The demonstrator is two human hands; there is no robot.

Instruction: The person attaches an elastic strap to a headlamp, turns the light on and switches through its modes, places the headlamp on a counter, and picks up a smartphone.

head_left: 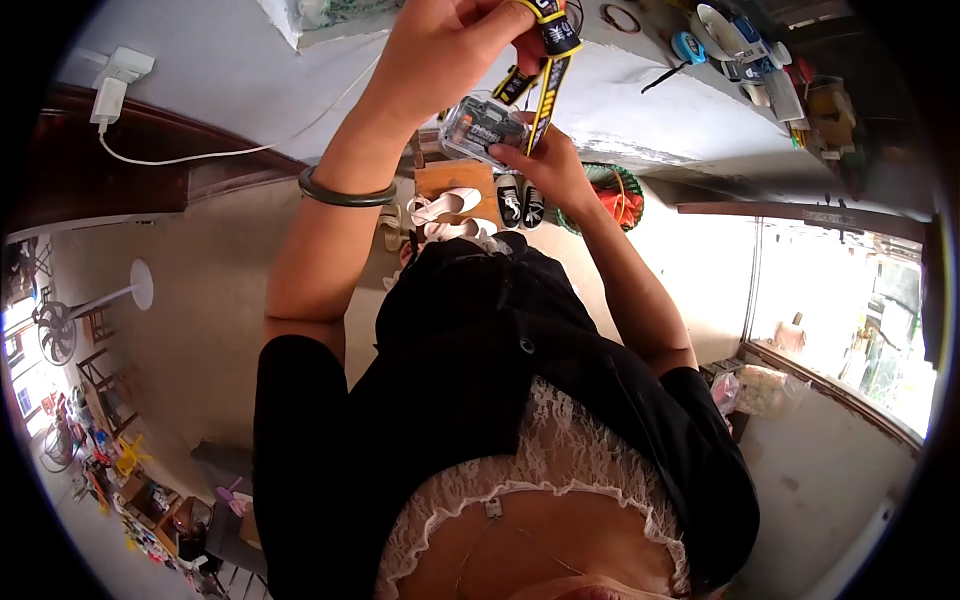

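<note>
At the top centre, my left hand [480, 35] is raised, its fingers closed round a black and yellow printed strap [547, 95]. The strap hangs down from it in a loop. Lower and to the right, my right hand [545, 158] grips the edge of a clear plastic case [480, 130] with dark and orange parts inside. The strap's lower end passes in front of my right hand's fingers; whether it joins the case I cannot tell.
A grey ledge [640, 100] holds a blue tape measure [688, 47] and a dark ring [620, 17]. Below are pale shoes [445, 205], black sneakers [510, 203] and a green basket [630, 185]. A white cable [200, 158] runs from a plug at the left.
</note>
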